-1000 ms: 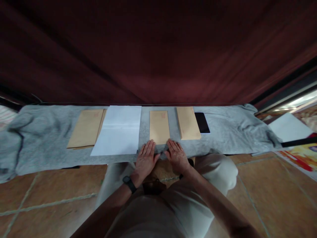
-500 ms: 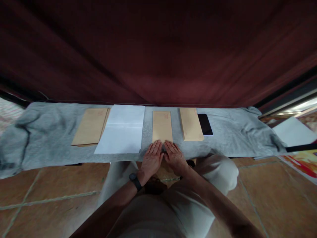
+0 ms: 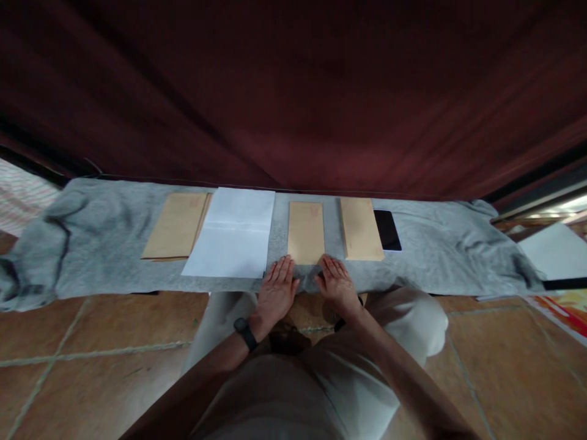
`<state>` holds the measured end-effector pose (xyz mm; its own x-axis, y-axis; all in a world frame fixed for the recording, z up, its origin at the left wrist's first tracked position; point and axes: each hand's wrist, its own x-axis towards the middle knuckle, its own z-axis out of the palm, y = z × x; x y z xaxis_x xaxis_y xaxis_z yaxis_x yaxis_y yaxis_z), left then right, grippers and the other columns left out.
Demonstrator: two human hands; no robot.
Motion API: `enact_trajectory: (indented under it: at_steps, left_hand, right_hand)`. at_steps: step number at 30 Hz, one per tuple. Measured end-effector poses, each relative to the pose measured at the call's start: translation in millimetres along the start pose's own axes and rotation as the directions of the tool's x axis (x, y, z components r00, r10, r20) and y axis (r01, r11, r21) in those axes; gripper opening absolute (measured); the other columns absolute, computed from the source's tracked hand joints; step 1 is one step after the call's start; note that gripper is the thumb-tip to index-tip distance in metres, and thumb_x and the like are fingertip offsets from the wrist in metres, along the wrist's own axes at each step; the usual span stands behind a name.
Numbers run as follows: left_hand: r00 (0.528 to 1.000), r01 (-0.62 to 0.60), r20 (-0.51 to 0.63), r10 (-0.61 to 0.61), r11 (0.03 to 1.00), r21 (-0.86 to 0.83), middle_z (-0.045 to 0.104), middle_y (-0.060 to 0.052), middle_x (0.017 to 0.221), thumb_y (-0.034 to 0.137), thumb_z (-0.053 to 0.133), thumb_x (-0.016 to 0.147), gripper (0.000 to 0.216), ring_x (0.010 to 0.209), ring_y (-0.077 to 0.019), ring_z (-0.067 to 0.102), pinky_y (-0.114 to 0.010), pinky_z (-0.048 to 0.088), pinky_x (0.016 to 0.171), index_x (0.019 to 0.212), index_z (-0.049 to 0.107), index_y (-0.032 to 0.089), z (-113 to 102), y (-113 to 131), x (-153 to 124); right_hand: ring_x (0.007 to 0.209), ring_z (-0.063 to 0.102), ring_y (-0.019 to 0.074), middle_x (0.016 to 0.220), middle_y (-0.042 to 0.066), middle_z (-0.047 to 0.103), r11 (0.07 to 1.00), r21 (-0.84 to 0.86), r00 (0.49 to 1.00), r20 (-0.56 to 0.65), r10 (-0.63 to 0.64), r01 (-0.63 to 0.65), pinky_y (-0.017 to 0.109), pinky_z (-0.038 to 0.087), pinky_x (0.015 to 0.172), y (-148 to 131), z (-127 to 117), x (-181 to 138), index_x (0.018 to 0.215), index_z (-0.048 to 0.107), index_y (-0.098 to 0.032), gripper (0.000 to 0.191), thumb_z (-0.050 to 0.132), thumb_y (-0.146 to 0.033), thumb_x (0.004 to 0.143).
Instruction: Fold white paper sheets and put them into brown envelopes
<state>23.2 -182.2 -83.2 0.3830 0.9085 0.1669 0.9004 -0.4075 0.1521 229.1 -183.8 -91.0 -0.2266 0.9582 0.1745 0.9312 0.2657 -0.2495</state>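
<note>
A brown paper envelope (image 3: 306,233) with a small red print at its top right lies flat on the grey cloth, straight in front of me. My left hand (image 3: 278,286) rests flat at its lower left corner, fingers stretched out. At the lower right corner lies my right hand (image 3: 337,282), also flat, its fingertips touching the edge. Neither hand grips anything. Left of the envelope is a stack of white paper (image 3: 233,238) with a crease across it. To the right sits a thick stack of brown envelopes (image 3: 362,229).
More brown envelopes (image 3: 177,226) lie at the left beside the white paper. A dark phone (image 3: 387,230) is partly under the right stack. The grey cloth (image 3: 440,244) covers a narrow bench. A dark red curtain (image 3: 293,110) hangs behind it. A white sheet (image 3: 557,252) is at far right.
My hands have moved apart, from side by side at the middle of the envelope's lower edge out to its two corners. The view has shifted slightly.
</note>
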Motion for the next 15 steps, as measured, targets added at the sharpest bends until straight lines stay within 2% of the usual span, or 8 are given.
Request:
enact_trajectory:
  at_steps: [2, 7, 9, 15]
  left_hand:
    - [1.0, -0.001, -0.005, 0.001, 1.0, -0.009, 0.04, -0.017, 0.16, 0.031, 0.035, 0.104, 0.056, 0.153, -0.0257, 0.031, -0.046, 0.029, 0.126, 0.153, 0.04, 0.006, 1.6, 5.2, 2.9]
    - [0.995, -0.091, 0.027, 0.092, 0.994, -0.053, 0.038, -0.014, 0.162, 0.019, 0.037, 0.097, 0.06, 0.153, -0.024, 0.029, -0.045, 0.027, 0.127, 0.156, 0.036, 0.008, 9.0, 17.6, 10.5]
    - [0.994, -0.094, 0.044, 0.097, 0.994, -0.054, 0.038, -0.014, 0.162, 0.017, 0.039, 0.095, 0.062, 0.154, -0.0241, 0.028, -0.045, 0.026, 0.127, 0.156, 0.036, 0.007, 10.6, 17.8, 11.0]
    - [0.997, -0.06, 0.049, 0.062, 0.997, -0.046, 0.041, -0.014, 0.16, 0.029, 0.042, 0.1, 0.056, 0.153, -0.0246, 0.03, -0.044, 0.028, 0.126, 0.153, 0.042, 0.009, 7.1, 7.7, 7.4]
  right_hand:
    - [0.142, 0.048, 0.0313, 0.152, 0.018, 0.052, 1.0, 0.011, 1.0, -0.007, 0.01, -0.01, 0.049, 0.035, 0.122, -1.9, -2.0, 2.7, 0.146, 0.053, -0.006, 0.053, 0.047, -0.035, 0.102]
    - [0.145, 0.044, 0.0238, 0.156, 0.013, 0.049, 0.982, 0.106, 0.985, 0.06, -0.163, 0.157, 0.045, 0.035, 0.122, -11.0, 1.2, 5.8, 0.154, 0.043, -0.013, 0.054, 0.043, -0.031, 0.103]
    - [0.145, 0.045, 0.0229, 0.156, 0.013, 0.048, 0.978, 0.119, 0.98, 0.073, -0.183, 0.174, 0.043, 0.036, 0.122, -12.7, 3.4, 5.0, 0.154, 0.042, -0.013, 0.054, 0.043, -0.031, 0.103]
    - [0.146, 0.044, 0.0237, 0.157, 0.013, 0.046, 0.979, 0.109, 0.979, 0.085, -0.183, 0.173, 0.043, 0.034, 0.123, -7.8, 1.4, 5.2, 0.152, 0.046, -0.011, 0.052, 0.045, -0.032, 0.104]
